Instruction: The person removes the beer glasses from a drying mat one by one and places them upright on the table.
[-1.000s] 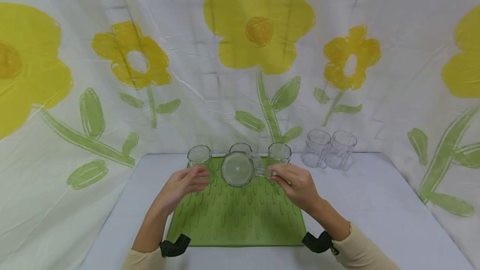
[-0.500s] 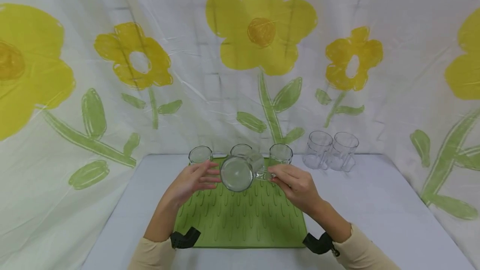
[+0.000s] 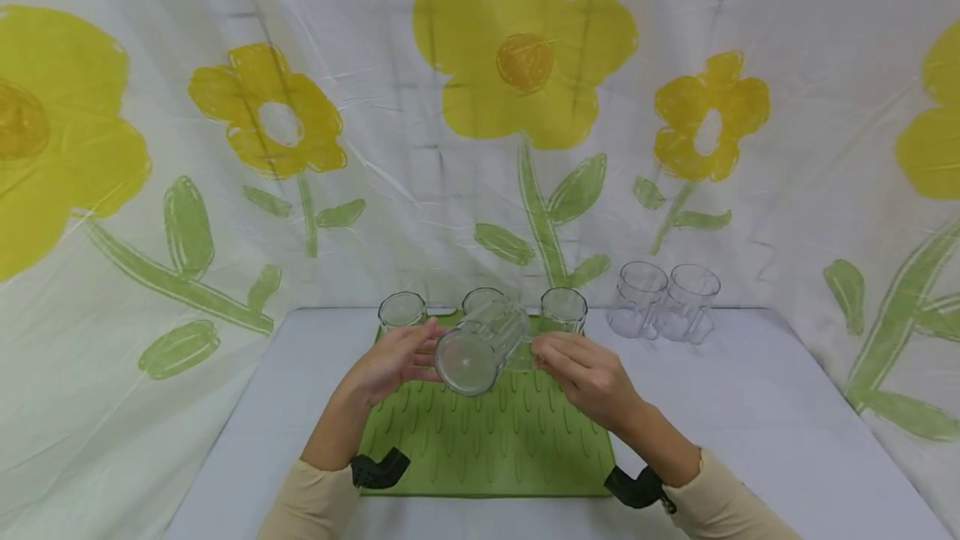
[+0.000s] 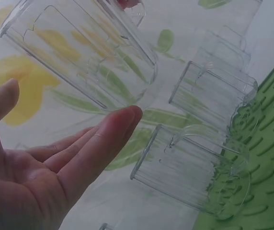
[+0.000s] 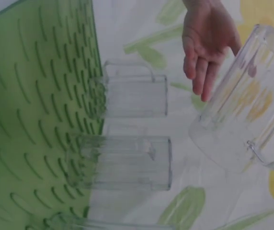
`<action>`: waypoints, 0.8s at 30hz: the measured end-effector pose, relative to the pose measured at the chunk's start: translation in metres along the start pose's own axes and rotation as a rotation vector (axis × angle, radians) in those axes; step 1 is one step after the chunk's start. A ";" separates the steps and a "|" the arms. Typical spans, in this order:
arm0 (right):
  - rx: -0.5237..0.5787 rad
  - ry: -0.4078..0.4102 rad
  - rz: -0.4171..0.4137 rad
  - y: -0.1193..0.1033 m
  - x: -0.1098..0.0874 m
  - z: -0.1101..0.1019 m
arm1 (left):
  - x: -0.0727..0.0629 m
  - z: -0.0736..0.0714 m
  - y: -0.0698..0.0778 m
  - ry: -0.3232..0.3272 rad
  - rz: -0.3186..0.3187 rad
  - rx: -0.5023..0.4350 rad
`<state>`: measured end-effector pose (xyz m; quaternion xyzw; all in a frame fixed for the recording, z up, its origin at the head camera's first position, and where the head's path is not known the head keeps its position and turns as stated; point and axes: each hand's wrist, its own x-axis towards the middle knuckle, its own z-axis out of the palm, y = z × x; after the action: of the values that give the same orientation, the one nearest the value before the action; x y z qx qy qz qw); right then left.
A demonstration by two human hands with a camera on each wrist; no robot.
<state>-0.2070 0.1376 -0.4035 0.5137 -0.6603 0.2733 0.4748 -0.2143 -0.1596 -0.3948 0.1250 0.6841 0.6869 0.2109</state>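
A clear glass mug [image 3: 468,363] is held in the air above the green mat [image 3: 487,461], tilted with its base towards the head camera. My right hand [image 3: 585,373] pinches it by the handle. Beside its left side is my left hand [image 3: 393,363], fingers extended. In the left wrist view, a fingertip of the left hand [image 4: 46,177] meets the lower end of the mug [image 4: 89,57]; whether it presses there I cannot tell. The right wrist view has the mug [image 5: 242,110] at its right, with only a little of the right hand at the edge.
Along the mat's back edge stand three glass mugs: a left one [image 3: 402,308], a middle one [image 3: 483,298] partly hidden by the held mug, and a right one [image 3: 564,308]. Two more mugs [image 3: 637,298] are on the white table [image 3: 712,423] at back right. Behind hangs a flowered curtain [image 3: 420,215].
The left hand has moved right, up to the mug. The mug has tipped further, its base swinging down and slightly left, while the right hand keeps its grip on the handle.
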 end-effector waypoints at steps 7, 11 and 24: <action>-0.052 -0.020 -0.043 -0.001 0.003 0.000 | 0.003 0.001 0.000 -0.081 0.010 -0.045; -0.059 -0.009 -0.082 -0.001 0.003 0.002 | 0.005 0.003 -0.001 -0.100 0.008 -0.068; -0.084 -0.013 -0.177 -0.001 0.000 0.006 | 0.009 0.013 -0.007 -0.101 -0.080 -0.164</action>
<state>-0.2080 0.1325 -0.4063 0.5514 -0.6264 0.1991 0.5138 -0.2158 -0.1441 -0.4022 0.1145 0.6185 0.7245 0.2819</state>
